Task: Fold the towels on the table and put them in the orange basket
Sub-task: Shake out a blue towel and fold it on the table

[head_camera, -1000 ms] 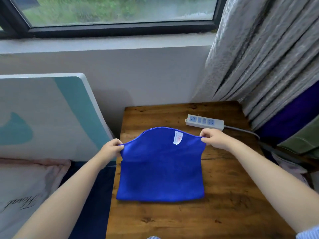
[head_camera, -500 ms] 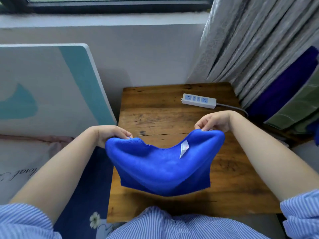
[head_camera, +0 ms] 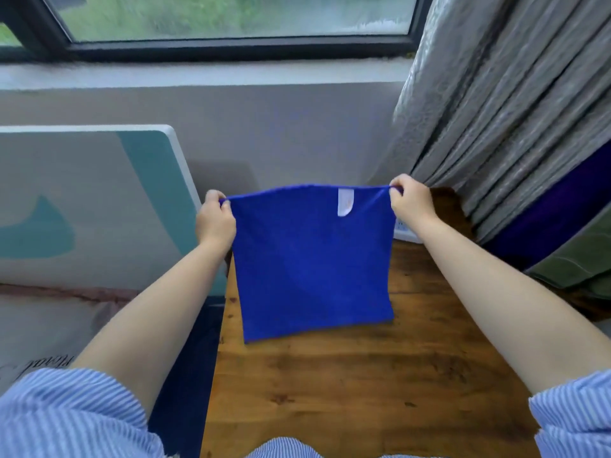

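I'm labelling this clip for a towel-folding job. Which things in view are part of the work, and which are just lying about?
Part of the job:
blue towel
left hand
right hand
wooden table

Just lying about:
power strip
grey curtain
teal-and-white board

No orange basket is in view.

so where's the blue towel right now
In the head view the blue towel hangs mid-frame over the wooden table, pinched at its top corners by the left hand and right hand.
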Available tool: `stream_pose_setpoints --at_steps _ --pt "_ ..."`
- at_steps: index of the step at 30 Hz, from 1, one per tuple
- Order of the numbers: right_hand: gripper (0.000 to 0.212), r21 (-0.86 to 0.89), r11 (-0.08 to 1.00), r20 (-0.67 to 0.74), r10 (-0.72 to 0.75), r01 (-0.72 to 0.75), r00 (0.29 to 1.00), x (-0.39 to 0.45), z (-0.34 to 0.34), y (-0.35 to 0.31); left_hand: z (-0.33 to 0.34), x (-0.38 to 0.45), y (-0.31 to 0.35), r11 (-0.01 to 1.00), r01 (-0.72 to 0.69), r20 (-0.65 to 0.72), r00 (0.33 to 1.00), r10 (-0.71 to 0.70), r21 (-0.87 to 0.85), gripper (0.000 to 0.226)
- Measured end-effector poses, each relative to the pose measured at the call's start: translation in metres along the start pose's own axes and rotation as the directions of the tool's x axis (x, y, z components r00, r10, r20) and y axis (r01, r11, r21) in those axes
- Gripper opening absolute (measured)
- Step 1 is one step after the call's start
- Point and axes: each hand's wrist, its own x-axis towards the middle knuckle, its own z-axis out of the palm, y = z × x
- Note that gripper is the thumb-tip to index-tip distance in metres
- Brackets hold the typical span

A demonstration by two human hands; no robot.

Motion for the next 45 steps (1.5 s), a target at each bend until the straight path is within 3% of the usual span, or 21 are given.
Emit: stream_pose_setpoints --at_steps 3,6,11,16,19,22,26,29,31,34,36,38,40,42,45 --pt "0.021 0.086 0.987 -0.091 -0.131 0.139 0.987 0.011 -0.018 -0.019 -0.011 0.012 0.027 0.995 -0.083 -0.141 0.987 0.075 -0.057 0.025" --pt "0.019 0.039 0.976 -0.051 -0.211 0.213 0.976 0.006 -0.027 -0.011 -0.02 0.008 0.021 0.991 -0.128 -0.136 0.983 0.122 -0.039 0.022" --pt "0.016 -0.145 0.948 0.017 -0.283 0.282 0.959 -0.033 -0.015 0.041 -0.026 -0.022 -0.036 0.95 -0.238 0.073 0.971 0.228 0.202 0.02" --pt "0.011 -0.304 0.831 0.179 -0.431 0.466 0.885 -0.105 0.03 0.105 -0.014 -0.081 -0.099 0.833 -0.375 0.33 0.911 0.249 0.408 0.027" --pt "0.01 -0.362 0.806 0.319 -0.365 0.468 0.875 -0.158 0.062 0.141 0.0 -0.116 -0.143 0.725 -0.457 0.498 0.848 0.181 0.515 0.022" --pt "0.028 -0.394 0.811 0.422 -0.258 0.433 0.869 -0.202 0.082 0.171 0.01 -0.147 -0.172 0.635 -0.5 0.608 0.792 0.06 0.589 0.023" --pt "0.024 -0.321 0.873 0.467 -0.191 0.367 0.863 -0.244 0.086 0.193 0.011 -0.178 -0.197 0.696 -0.486 0.679 0.734 -0.003 0.528 0.014" --pt "0.011 -0.304 0.902 0.527 -0.108 0.306 0.843 -0.261 0.076 0.198 0.006 -0.189 -0.212 0.741 -0.451 0.773 0.618 -0.143 0.498 0.01" --pt "0.017 -0.324 0.888 0.667 -0.031 0.327 0.744 -0.268 0.068 0.201 0.003 -0.195 -0.213 0.76 -0.426 0.834 0.482 -0.268 0.49 0.014" --pt "0.014 -0.376 0.864 0.857 0.187 0.335 0.48 -0.272 0.064 0.196 0.003 -0.202 -0.208 0.771 -0.384 0.859 0.286 -0.424 0.508 0.029" --pt "0.027 -0.395 0.858 0.899 0.287 0.329 0.329 -0.271 0.064 0.189 0.003 -0.204 -0.205 0.775 -0.325 0.841 0.196 -0.505 0.541 0.031" --pt "0.034 -0.424 0.865 0.9 0.366 0.269 0.238 -0.268 0.065 0.186 0.002 -0.202 -0.204 0.786 -0.25 0.824 0.142 -0.548 0.566 0.031" --pt "0.033 -0.419 0.89 0.899 0.378 0.179 0.223 -0.261 0.064 0.185 -0.001 -0.198 -0.204 0.81 -0.15 0.823 0.142 -0.549 0.567 0.032" --pt "0.03 -0.365 0.93 0.901 0.34 0.045 0.27 -0.25 0.061 0.186 -0.004 -0.192 -0.202 0.846 -0.019 0.831 0.198 -0.519 0.533 0.031" --pt "0.025 -0.148 0.951 0.84 0.267 -0.273 0.473 -0.231 0.054 0.18 -0.006 -0.178 -0.201 0.895 0.228 0.825 0.351 -0.442 0.382 0.03"
